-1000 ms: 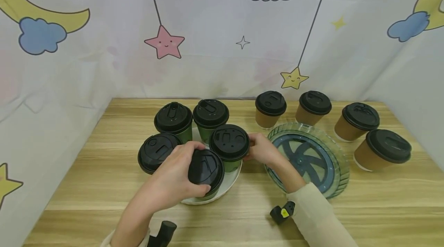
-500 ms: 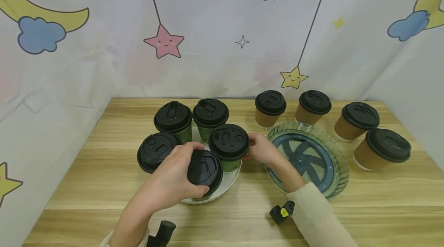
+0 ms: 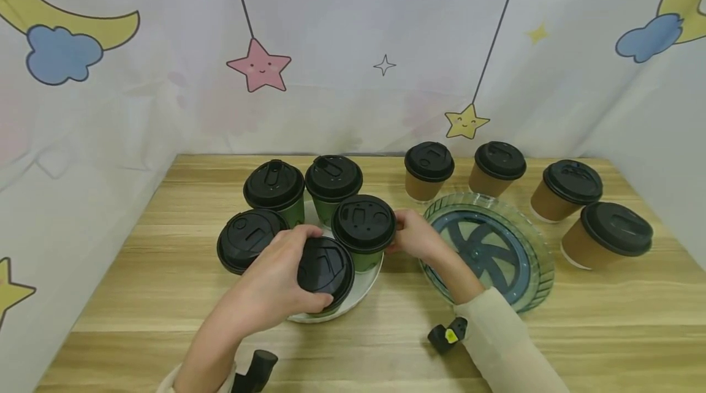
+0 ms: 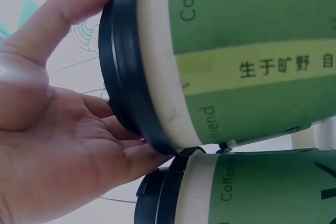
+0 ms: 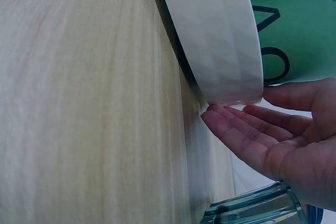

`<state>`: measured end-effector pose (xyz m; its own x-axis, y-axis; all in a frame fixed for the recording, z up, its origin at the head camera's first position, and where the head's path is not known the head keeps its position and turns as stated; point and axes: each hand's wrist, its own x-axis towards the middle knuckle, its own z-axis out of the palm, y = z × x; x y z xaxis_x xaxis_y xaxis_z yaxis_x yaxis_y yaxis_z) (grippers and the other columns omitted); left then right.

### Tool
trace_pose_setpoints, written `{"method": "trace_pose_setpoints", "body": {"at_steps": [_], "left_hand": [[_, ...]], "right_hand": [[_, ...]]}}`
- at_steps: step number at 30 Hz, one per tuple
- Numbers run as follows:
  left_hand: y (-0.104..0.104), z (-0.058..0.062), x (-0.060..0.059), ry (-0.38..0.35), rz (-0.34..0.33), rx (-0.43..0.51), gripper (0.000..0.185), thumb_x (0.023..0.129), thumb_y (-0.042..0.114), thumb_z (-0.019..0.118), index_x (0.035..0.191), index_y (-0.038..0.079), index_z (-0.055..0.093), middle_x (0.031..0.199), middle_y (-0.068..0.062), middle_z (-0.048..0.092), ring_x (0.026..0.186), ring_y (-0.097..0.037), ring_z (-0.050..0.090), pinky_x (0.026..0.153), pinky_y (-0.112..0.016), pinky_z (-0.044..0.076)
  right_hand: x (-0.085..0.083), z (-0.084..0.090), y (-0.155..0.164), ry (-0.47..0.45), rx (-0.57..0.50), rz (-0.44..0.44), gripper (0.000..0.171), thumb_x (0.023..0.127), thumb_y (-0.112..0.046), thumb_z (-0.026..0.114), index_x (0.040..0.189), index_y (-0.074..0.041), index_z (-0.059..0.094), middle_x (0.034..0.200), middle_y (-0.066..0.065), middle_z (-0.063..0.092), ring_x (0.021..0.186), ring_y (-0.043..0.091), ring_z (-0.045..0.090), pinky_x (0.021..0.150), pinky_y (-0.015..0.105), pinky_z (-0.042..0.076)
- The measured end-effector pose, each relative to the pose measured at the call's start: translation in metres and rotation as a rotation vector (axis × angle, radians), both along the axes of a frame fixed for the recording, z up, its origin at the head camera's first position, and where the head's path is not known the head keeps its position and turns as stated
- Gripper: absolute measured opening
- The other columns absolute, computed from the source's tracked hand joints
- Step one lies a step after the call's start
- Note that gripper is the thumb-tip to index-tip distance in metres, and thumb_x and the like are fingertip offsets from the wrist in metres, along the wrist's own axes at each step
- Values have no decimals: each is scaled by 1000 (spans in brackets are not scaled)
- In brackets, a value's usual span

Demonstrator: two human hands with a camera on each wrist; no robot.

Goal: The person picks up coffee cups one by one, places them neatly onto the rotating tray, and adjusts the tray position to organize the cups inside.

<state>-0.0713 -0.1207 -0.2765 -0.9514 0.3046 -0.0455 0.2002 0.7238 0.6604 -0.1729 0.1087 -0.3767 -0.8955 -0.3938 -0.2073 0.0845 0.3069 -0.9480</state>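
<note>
On a round white plate [image 3: 364, 292] stand several green paper coffee cups with black lids. My left hand [image 3: 273, 279] grips the front coffee cup [image 3: 325, 267] by its lid, thumb and fingers spread around it. The left wrist view shows that cup's green side [image 4: 257, 19] with printed lettering, and a second green cup [image 4: 262, 187] close below it. At the plate's right side, my right hand [image 3: 416, 238] pinches its edge. In the right wrist view the thumb is at the rim and the fingertips lie against the faceted white wall [image 5: 220, 40], beside another green cup [image 5: 299, 30].
A clear greenish ribbed tray [image 3: 543, 258] with a blue pinwheel-like pattern lies right of the plate, partly under my right forearm. Several brown lidded coffee cups, one at the far right [image 3: 595, 246], stand behind and beside it. A printed curtain [image 3: 342, 111] borders the wooden table.
</note>
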Motion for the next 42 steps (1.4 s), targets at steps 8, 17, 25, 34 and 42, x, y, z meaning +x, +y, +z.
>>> {"method": "trace_pose_setpoints", "body": {"at_steps": [8,17,25,34,42], "left_hand": [[-2,3,0,-8,-7,-3,74,63,16,81,126,3,45,122,-10,50,109,-23,43,86,-41,41],[-1,4,-1,-24,-16,-5,76,64,15,80,129,2,42,127,-12,47,118,-26,39,89,-44,40],[-4,3,1,-27,-28,-1,81,65,18,82,132,3,40,132,-12,44,124,-28,35,93,-47,38],[-5,6,4,-33,-27,9,79,66,17,81,133,5,40,133,-10,44,124,-26,35,94,-48,36],[-11,8,6,2,-23,38,77,69,20,79,133,7,40,132,-9,44,122,-26,38,93,-48,37]], "right_hand": [[0,2,-1,6,-4,3,29,84,12,48,111,10,58,90,17,65,77,21,63,70,41,53],[-1,2,1,6,3,0,31,83,13,47,113,10,57,93,18,65,81,24,64,71,41,53],[-1,0,0,0,-1,1,27,85,10,49,110,11,58,90,17,65,77,21,63,70,40,53],[1,1,0,-2,2,10,28,85,11,48,111,11,57,90,16,65,78,22,63,70,40,53],[1,1,-1,-5,6,2,28,84,12,48,110,11,58,91,17,65,78,21,63,70,40,53]]}}
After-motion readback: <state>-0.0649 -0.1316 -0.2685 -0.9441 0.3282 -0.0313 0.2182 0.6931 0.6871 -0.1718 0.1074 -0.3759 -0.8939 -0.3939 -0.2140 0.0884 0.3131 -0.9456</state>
